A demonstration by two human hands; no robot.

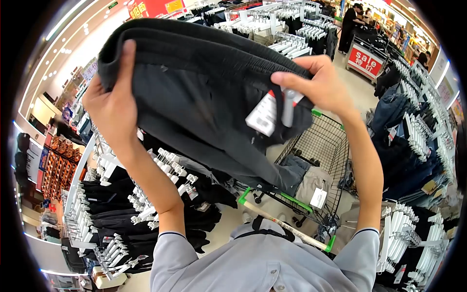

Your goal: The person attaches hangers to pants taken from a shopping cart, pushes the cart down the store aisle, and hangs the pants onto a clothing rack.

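Both hands hold up a pair of black trousers [194,104] by the elastic waistband, high in front of me. My left hand [114,100] is closed on one end of the waistband, thumb lying over the near side. At the other end my right hand [323,85] pinches the waistband between thumb and fingers. A white and red paper tag [263,117] and a grey security tag [289,108] hang from the trousers beneath my right hand. The trouser legs droop toward the shopping cart [335,146], where grey folded clothes [314,184] lie.
Racks of black garments on white hangers [165,175] stand at the left. Jeans [396,117] and more hangers [416,138] line the right. The cart's handle [287,226] is close to my body. A red sale sign [365,62] and people [349,27] are farther back.
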